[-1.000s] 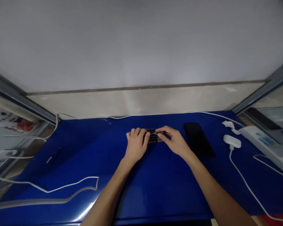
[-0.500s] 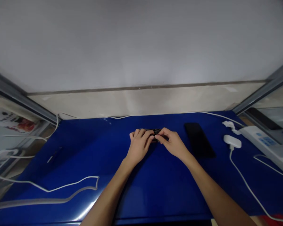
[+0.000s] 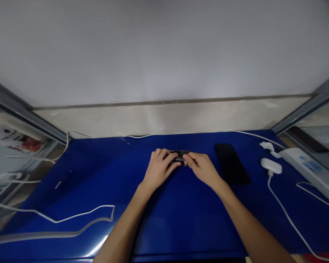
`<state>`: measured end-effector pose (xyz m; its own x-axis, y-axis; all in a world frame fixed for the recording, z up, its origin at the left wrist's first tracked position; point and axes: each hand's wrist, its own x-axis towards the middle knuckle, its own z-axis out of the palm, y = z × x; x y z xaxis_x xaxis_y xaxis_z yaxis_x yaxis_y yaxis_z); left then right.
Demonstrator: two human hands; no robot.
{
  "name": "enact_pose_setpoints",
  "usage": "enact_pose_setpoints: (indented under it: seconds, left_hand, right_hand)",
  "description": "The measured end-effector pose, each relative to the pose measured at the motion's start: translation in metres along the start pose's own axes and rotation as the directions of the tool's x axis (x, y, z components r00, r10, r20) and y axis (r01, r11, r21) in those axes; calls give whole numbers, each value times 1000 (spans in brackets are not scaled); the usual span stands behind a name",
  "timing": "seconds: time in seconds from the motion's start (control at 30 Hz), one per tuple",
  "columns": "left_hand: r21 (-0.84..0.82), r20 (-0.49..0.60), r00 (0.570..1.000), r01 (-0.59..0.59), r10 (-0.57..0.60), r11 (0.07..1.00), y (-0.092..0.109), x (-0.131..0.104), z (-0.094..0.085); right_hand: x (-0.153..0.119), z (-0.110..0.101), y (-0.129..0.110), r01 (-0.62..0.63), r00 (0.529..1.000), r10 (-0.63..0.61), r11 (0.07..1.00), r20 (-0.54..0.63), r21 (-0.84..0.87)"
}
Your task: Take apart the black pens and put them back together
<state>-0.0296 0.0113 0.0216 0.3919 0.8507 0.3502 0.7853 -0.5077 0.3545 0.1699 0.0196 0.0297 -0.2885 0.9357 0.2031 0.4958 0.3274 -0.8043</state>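
A small black object with grey edges (image 3: 180,159) lies low on the blue tabletop in the middle of the view. Its kind cannot be made out, since fingers hide both its ends. My left hand (image 3: 160,166) is curled over the left part, with fingertips on top and the thumb along the near side. At the right end, my right hand (image 3: 201,166) grips it between thumb and bent fingers. Right of that hand lies a black smartphone (image 3: 232,163), screen dark.
A white charging case (image 3: 271,166) with a cable and a white power strip (image 3: 308,168) are at the right. A dark pen-like item (image 3: 63,179) and a white cable (image 3: 79,216) lie at left. The wall (image 3: 164,117) closes off the back, between grey metal posts.
My thumbs and fingertips have moved apart, the right hand slightly to the right. More of the black object's middle now shows between them.
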Motion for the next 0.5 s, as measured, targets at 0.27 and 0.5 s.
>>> enact_pose_setpoints:
  seconds: [0.27, 0.5]
  left_hand:
    - [76, 35, 999, 19, -22, 997, 4, 0, 1]
    - [54, 48, 998, -30, 27, 998, 6, 0, 3]
  right_hand:
    - [0, -1, -4, 14, 999, -16, 998, 35, 59]
    - [0, 1, -3, 17, 999, -13, 998, 53, -65]
